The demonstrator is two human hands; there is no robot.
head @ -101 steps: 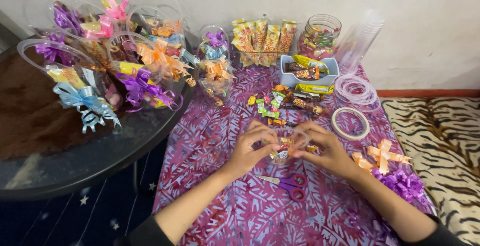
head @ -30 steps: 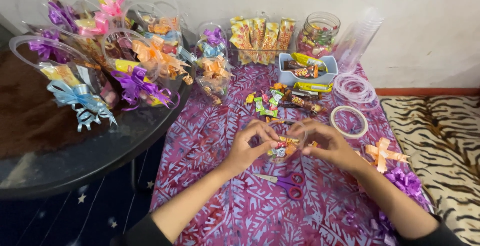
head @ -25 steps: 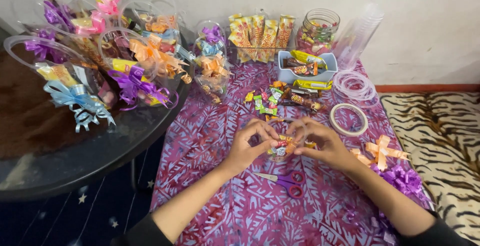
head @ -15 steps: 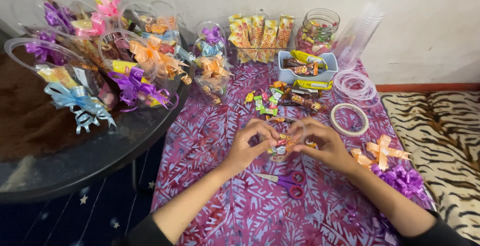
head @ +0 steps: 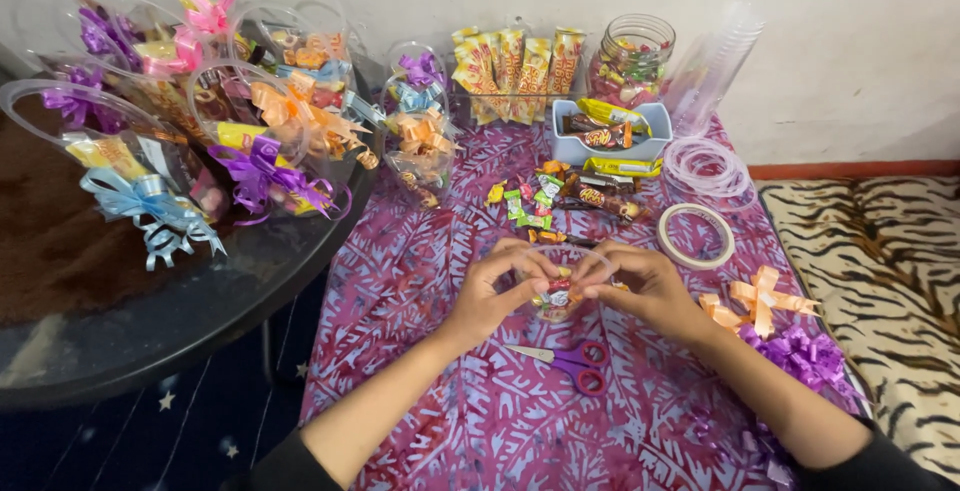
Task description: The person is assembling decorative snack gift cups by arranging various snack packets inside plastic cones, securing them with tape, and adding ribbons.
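Left hand (head: 497,291), right hand (head: 645,286) fingertips together (forearms converging).

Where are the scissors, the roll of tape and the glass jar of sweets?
scissors (head: 578,363): head view, on the purple handles.
roll of tape (head: 668,241): head view, on its left rim.
glass jar of sweets (head: 628,63): head view, on the jar's front wall.

I read this as a room in a home, used as a small craft corner for making candy gift packs. A low table (head: 420,281) under a purple patterned cloth sits against a plain painted wall (head: 860,41). A tiger-striped rug (head: 880,251) covers the floor beside it. A dark round table (head: 150,301) holds finished clear packs with ribbon bows (head: 150,211). Loose sweets (head: 560,196), a tape roll (head: 695,236) and scissors (head: 570,361) lie around.
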